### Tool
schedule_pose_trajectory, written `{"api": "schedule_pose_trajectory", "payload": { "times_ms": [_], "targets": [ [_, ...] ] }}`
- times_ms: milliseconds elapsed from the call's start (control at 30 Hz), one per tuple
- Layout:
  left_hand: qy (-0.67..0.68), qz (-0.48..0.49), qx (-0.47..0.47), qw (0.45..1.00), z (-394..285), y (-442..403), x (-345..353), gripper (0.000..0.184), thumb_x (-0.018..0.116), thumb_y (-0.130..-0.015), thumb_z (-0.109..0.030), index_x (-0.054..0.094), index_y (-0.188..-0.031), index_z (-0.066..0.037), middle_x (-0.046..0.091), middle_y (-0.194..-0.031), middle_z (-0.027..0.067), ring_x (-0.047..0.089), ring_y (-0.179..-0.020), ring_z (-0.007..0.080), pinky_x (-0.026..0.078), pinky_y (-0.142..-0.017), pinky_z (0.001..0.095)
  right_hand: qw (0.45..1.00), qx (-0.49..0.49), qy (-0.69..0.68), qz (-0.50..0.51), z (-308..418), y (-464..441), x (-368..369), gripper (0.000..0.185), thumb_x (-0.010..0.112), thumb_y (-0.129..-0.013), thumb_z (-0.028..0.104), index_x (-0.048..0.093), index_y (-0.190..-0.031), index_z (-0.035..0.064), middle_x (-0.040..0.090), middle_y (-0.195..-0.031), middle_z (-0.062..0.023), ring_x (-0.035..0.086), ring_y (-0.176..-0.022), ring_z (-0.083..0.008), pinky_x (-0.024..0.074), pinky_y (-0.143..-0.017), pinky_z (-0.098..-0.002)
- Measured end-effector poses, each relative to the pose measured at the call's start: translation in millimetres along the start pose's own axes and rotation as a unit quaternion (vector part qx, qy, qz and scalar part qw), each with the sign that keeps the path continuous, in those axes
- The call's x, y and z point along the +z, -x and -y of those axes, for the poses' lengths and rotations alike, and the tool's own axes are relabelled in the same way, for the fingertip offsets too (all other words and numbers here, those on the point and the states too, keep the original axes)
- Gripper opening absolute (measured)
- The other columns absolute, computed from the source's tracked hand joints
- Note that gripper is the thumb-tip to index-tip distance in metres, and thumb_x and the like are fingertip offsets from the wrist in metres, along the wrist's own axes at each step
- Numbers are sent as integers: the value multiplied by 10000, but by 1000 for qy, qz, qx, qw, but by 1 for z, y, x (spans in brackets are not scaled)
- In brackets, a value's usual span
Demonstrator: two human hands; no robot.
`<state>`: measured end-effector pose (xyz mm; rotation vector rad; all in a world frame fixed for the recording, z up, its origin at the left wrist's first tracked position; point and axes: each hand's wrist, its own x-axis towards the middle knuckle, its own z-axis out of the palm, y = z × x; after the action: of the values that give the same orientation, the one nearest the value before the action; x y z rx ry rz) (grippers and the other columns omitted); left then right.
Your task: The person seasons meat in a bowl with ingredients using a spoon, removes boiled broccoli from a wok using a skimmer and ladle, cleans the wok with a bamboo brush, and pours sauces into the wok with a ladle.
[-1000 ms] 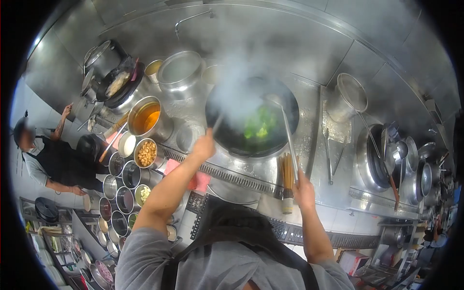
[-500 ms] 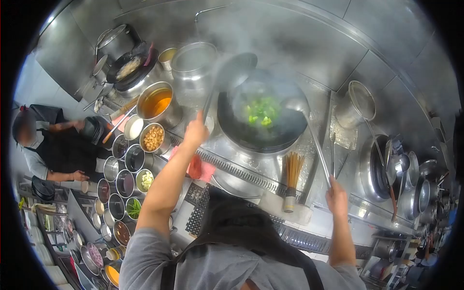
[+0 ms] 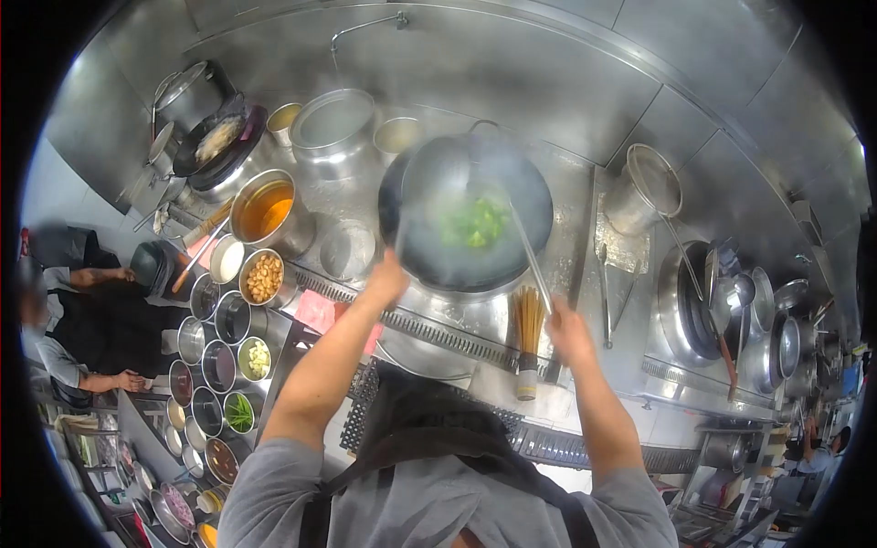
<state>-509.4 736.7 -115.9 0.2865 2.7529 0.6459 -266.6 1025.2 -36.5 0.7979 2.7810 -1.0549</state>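
Observation:
Steam and motion blur cover the large dark wok point(image 3: 466, 269) on the stove, with green vegetables point(image 3: 477, 222) in its middle. My left hand point(image 3: 387, 279) is closed on the handle of a wide round tool point(image 3: 440, 173), whose blurred head is over the upper left part of the wok. On the right, my right hand point(image 3: 570, 334) grips the long metal handle of a ladle point(image 3: 532, 251) that reaches into the wok; its bowl is hidden in the blur. A bamboo brush point(image 3: 528, 333) stands near my right hand.
Left of the wok are a pot of orange liquid point(image 3: 265, 215), a bowl of nuts point(image 3: 265, 277) and several ingredient containers. A person point(image 3: 100, 320) is at the far left. Right are a strainer on a pot point(image 3: 654, 179) and another wok point(image 3: 685, 310). A faucet point(image 3: 370, 27) is above.
The wide tool has swung from the wok's upper left side back over it. My right hand has moved left and up with the ladle. The whole view has shifted slightly left.

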Motion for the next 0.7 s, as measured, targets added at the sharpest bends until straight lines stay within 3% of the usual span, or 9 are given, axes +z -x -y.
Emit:
{"api": "schedule_pose_trajectory", "payload": {
  "times_ms": [33, 67, 133, 167, 233, 333, 400, 467, 700],
  "targets": [
    [46, 39, -19, 998, -11, 7, 0, 527, 522, -768, -39, 391, -1275, 20, 629, -887, 285, 653, -710, 395, 539, -681, 439, 998, -18, -63, 2, -10, 5, 11, 619, 583, -760, 53, 422, -1358, 41, 655, -838, -197, 653, -720, -308, 516, -666, -375],
    [47, 38, -21, 998, -21, 16, -1, 527, 522, -768, -39, 391, -1275, 20, 629, -887, 285, 653, -710, 395, 539, -681, 439, 998, -19, -63, 4, -20, 13, 18, 619, 583, -760, 53, 422, -1358, 41, 655, -838, -197, 653, -720, -308, 516, -666, -375],
    [357, 223, -93, 902, -53, 49, -24, 337, 536, -777, -6, 448, -1100, 40, 583, -694, 179, 583, -513, 278, 514, -528, 384, 962, 76, -260, 30, 6, 40, 22, 574, 553, -780, 13, 442, -1343, 41, 578, -720, -79, 562, -531, -147, 460, -472, -299],
    [356, 223, -96, 902, -61, 55, -30, 337, 536, -777, -6, 448, -1100, 40, 583, -694, 179, 583, -513, 278, 514, -528, 384, 962, 77, -261, 32, 8, 46, 30, 574, 553, -780, 13, 442, -1343, 41, 578, -720, -79, 562, -531, -147, 460, -472, -299],
    [469, 293, -154, 819, -71, 62, -38, 221, 545, -785, 25, 452, -984, 54, 499, -620, 95, 507, -473, 190, 463, -443, 323, 920, 79, -382, 21, 8, 59, 44, 587, 563, -764, -17, 437, -1336, -1, 567, -733, -66, 541, -503, -139, 439, -430, -274],
    [497, 365, -156, 772, -70, 63, -47, 165, 544, -799, 31, 456, -933, 66, 514, -647, 107, 520, -500, 189, 454, -429, 324, 886, 61, -458, 35, 6, 70, 60, 647, 597, -784, 19, 349, -1378, -47, 592, -778, -78, 544, -506, -134, 443, -419, -281],
    [517, 393, -151, 745, -58, 61, -51, 159, 546, -806, 27, 459, -933, 67, 520, -673, 113, 515, -510, 178, 449, -418, 310, 888, 79, -452, 23, 7, 74, 55, 634, 598, -783, 29, 376, -1375, -21, 593, -716, -71, 542, -508, -130, 453, -460, -281],
    [537, 421, -144, 716, -50, 59, -59, 153, 548, -813, 23, 462, -932, 68, 525, -698, 120, 510, -520, 167, 444, -408, 296, 960, 26, -278, -26, 9, 73, 39, 591, 589, -789, 34, 421, -1355, 2, 587, -665, -65, 536, -507, -125, 455, -501, -289],
    [593, 472, -147, 636, -12, 46, -70, 215, 543, -835, -1, 428, -1006, 63, 521, -780, 136, 488, -532, 120, 425, -389, 227, 990, -54, -27, -130, -4, 97, -35, 518, 581, -762, 12, 485, -1270, -24, 590, -754, -214, 591, -644, -326, 479, -640, -366]
  ]
}}
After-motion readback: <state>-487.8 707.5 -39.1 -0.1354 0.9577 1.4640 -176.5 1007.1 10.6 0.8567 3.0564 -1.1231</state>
